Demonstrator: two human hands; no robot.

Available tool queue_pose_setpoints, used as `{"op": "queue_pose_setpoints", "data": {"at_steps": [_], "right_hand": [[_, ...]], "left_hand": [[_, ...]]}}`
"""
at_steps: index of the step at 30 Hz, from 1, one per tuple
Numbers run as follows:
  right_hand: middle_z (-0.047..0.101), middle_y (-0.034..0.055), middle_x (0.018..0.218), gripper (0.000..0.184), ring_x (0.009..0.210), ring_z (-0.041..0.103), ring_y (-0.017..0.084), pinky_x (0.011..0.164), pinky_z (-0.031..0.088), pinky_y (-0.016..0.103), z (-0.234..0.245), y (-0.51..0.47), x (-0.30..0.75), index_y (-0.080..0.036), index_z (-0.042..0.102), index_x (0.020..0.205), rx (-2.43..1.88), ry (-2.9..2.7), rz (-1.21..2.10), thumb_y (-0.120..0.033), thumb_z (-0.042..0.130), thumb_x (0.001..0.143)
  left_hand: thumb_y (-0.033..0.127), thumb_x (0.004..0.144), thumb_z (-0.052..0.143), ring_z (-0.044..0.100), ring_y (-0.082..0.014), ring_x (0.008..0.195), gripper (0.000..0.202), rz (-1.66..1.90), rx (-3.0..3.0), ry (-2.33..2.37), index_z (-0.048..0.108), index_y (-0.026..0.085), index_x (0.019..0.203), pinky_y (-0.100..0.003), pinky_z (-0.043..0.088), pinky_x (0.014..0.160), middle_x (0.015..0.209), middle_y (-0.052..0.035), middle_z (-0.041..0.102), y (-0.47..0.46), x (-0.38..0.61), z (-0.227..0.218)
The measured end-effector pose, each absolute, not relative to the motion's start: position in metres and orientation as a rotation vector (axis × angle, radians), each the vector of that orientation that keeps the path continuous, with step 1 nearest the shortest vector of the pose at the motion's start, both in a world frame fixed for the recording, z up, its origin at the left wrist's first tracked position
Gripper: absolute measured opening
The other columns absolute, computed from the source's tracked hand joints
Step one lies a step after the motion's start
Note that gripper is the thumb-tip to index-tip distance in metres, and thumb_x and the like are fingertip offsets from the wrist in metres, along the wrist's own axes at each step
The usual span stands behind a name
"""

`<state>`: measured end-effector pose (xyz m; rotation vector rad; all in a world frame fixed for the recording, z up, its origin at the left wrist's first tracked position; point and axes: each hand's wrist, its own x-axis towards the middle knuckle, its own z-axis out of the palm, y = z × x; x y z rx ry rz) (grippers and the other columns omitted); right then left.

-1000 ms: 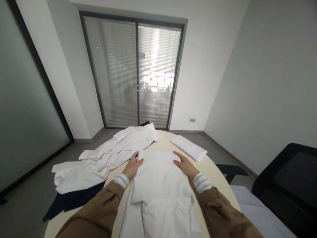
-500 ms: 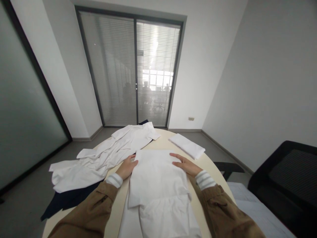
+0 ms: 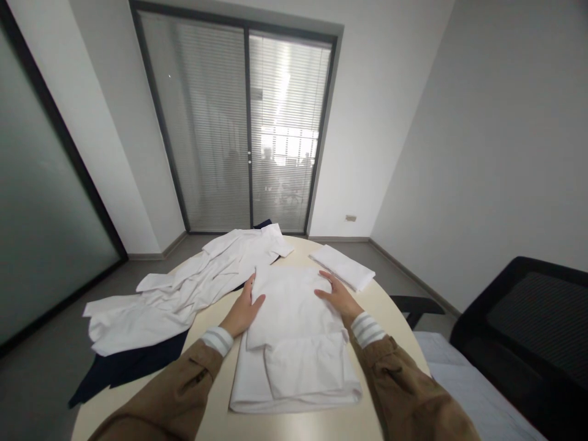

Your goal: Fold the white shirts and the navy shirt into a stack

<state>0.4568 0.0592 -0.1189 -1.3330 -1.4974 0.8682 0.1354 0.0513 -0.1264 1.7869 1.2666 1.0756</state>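
A folded white garment (image 3: pixel 294 334) lies in front of me on the round cream table (image 3: pixel 211 380). My left hand (image 3: pixel 243 309) rests flat against its left edge, fingers stretched out, thumb on the cloth. On the garment's upper right part lies my right hand (image 3: pixel 335 295), palm down with fingers spread. Both arms wear brown sleeves with striped cuffs. Neither hand grips the cloth.
Unfolded white garments (image 3: pixel 184 288) sprawl over the table's left side, on top of a dark navy cloth (image 3: pixel 124 367). A small folded white piece (image 3: pixel 342 266) lies at the far right. A black chair (image 3: pixel 528 331) stands to the right. Glass doors with blinds are ahead.
The folded garment has slid away from me across the table, with both hands pushing along its sides. Its near edge is now fully in view.
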Motion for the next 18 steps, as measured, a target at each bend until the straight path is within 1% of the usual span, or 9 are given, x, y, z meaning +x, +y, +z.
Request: {"op": "queue_pose_setpoints", "data": {"at_steps": [3,5,6,7,9,11,14,16,18], "right_hand": [[0.067,0.0064,0.109,0.082,0.093,0.066,0.022,0.086,0.054,0.039,-0.119,0.056,0.463,-0.023,0.039,0.144,-1.44,-1.448,0.828,-0.044,0.074,0.073],[0.068,0.0027,0.095,0.085,0.079,0.066,0.02,0.077,0.055,0.036,-0.118,0.05,0.47,-0.023,0.034,0.147,-1.508,-1.468,0.819,-0.047,0.072,0.075],[0.068,0.002,0.092,0.085,0.076,0.066,0.019,0.076,0.055,0.036,-0.118,0.046,0.472,-0.024,0.032,0.147,-1.523,-1.493,0.836,-0.048,0.072,0.076],[0.069,0.0023,0.091,0.086,0.076,0.066,0.02,0.075,0.055,0.037,-0.118,0.044,0.474,-0.024,0.031,0.148,-1.523,-1.523,0.869,-0.049,0.072,0.076],[0.07,0.0054,0.099,0.083,0.082,0.067,0.022,0.077,0.056,0.038,-0.118,0.039,0.476,-0.025,0.032,0.147,-1.485,-1.579,0.948,-0.048,0.071,0.077],[0.069,0.0081,0.111,0.079,0.089,0.067,0.024,0.081,0.056,0.04,-0.115,0.036,0.473,-0.025,0.036,0.145,-1.432,-1.606,0.987,-0.047,0.071,0.077],[0.065,0.0078,0.124,0.07,0.1,0.066,0.025,0.089,0.055,0.041,-0.108,0.033,0.467,-0.026,0.045,0.14,-1.367,-1.583,1.051,-0.047,0.07,0.078],[0.065,0.0062,0.125,0.063,0.106,0.064,0.026,0.095,0.052,0.041,-0.105,0.031,0.464,-0.027,0.054,0.134,-1.351,-1.59,1.12,-0.046,0.071,0.077],[0.066,0.0056,0.124,0.059,0.11,0.062,0.027,0.099,0.05,0.043,-0.103,0.029,0.463,-0.027,0.06,0.129,-1.351,-1.634,1.181,-0.045,0.074,0.075]], "left_hand": [[0.039,0.091,0.049,0.066,-0.024,0.094,0.066,1.094,1.9,1.446,0.03,0.013,0.148,-0.038,0.047,0.089,0.11,-0.0127,0.067,0.042,0.135,-0.12],[0.038,0.09,0.051,0.066,-0.0219,0.077,0.063,1.044,1.928,1.537,0.033,0.014,0.145,-0.035,0.048,0.078,0.094,-0.0075,0.067,0.034,0.131,-0.116],[0.038,0.09,0.052,0.065,-0.0209,0.071,0.063,1.009,1.918,1.551,0.033,0.013,0.145,-0.033,0.048,0.074,0.089,-0.0058,0.066,0.031,0.128,-0.115],[0.038,0.089,0.053,0.064,-0.0201,0.068,0.064,0.972,1.9,1.551,0.033,0.013,0.145,-0.032,0.047,0.071,0.087,-0.0048,0.066,0.028,0.126,-0.115],[0.037,0.087,0.056,0.062,-0.0191,0.066,0.065,0.916,1.869,1.541,0.034,0.012,0.143,-0.03,0.045,0.067,0.085,-0.0036,0.064,0.025,0.123,-0.114],[0.032,0.085,0.058,0.06,-0.0185,0.063,0.064,0.882,1.864,1.53,0.036,0.012,0.142,-0.029,0.043,0.065,0.079,-0.0012,0.062,0.023,0.122,-0.113],[0.024,0.081,0.058,0.059,-0.0199,0.063,0.064,0.836,1.84,1.477,0.038,0.009,0.14,-0.029,0.042,0.064,0.069,0.0018,0.059,0.023,0.121,-0.109],[0.019,0.078,0.056,0.061,-0.0218,0.066,0.066,0.782,1.775,1.373,0.037,0.007,0.14,-0.03,0.044,0.065,0.068,0.0005,0.062,0.023,0.119,-0.105],[0.016,0.073,0.055,0.064,-0.0232,0.068,0.07,0.717,1.691,1.278,0.036,0.006,0.14,-0.031,0.047,0.065,0.073,-0.0022,0.067,0.023,0.116,-0.102]]}}
